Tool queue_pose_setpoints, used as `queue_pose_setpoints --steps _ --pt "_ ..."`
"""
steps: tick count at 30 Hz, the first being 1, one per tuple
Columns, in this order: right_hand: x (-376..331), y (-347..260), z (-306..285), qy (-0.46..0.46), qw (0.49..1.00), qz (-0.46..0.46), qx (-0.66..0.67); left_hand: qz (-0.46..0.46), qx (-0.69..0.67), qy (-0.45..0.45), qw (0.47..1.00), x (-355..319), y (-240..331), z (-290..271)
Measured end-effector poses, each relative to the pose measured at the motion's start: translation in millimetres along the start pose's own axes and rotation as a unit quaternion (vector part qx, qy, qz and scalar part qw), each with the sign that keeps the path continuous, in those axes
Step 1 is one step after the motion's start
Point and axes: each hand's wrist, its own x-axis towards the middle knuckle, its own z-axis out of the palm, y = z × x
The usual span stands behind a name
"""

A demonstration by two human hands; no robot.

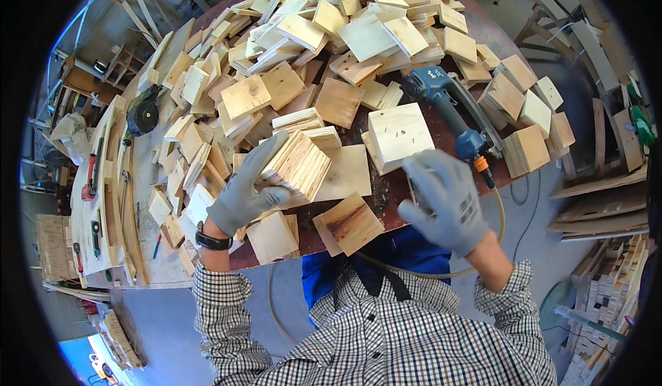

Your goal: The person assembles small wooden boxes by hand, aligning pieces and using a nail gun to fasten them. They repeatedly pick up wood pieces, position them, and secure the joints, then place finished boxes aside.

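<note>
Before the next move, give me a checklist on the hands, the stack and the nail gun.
1. Left hand grips the stack of plywood squares: ok, gloved fingers wrap its near end.
2. Stack edges flush: not ok, the squares sit slightly fanned.
3. Right hand free: cannot tell, it is loosely curled and something thin may lie under it.
4. Blue nail gun within reach: ok, it lies on the table just beyond the right hand.
5. Air hose out of the way: not ok, it loops beside the right wrist.
6. Bare table edge between the hands: ok.
</note>
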Motion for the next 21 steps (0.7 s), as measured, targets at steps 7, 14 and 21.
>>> queue_pose_setpoints --steps 7,14,21 --pt "-10.5 -72.2 54.3 -0.027 0.995 0.051 0.085 -0.071 -0.263 0.044 0.961 -13.2 4.0 -8.0" --pt "-14.4 -83.2 108.5 0.028 0.998 0.022 0.044 0.015 -0.417 0.188 0.889 -125.6 -72.1 -0.3" --pt "5.7 -85.7 132.1 -0.028 0.995 0.059 0.08 -0.012 -0.466 0.374 0.802 -118.1 7.8 79.5"
